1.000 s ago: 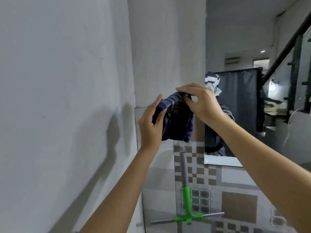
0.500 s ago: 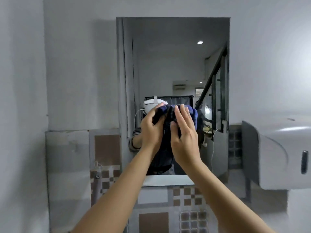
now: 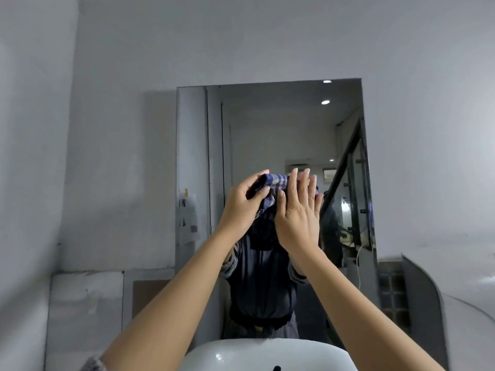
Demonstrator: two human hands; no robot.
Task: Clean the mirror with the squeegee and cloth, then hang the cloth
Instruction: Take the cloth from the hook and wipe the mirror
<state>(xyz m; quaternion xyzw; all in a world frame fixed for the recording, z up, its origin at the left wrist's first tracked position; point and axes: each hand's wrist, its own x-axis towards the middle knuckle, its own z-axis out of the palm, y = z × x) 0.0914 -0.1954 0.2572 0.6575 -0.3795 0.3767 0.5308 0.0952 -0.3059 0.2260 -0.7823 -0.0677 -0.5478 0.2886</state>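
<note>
Both hands [image 3: 242, 207] [image 3: 298, 218] bunch checked cloth [image 3: 274, 183] (unlabelled) before mirror [image 3: 267, 124].

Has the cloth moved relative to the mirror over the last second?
Yes. The cloth was left of the mirror, over the tiled wall; now both hands hold it in front of the glass, mid-mirror.

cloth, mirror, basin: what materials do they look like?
Cloth: woven fabric, blue-and-white check, matte; it bunches and drapes softly between the hands.
Mirror: glass with a glossy reflective face; it shows sharp reflections of ceiling lights and stairs, and no frame is visible.
Basin: likely glazed ceramic, white and glossy with bright highlights; plastic can't be excluded.
</note>
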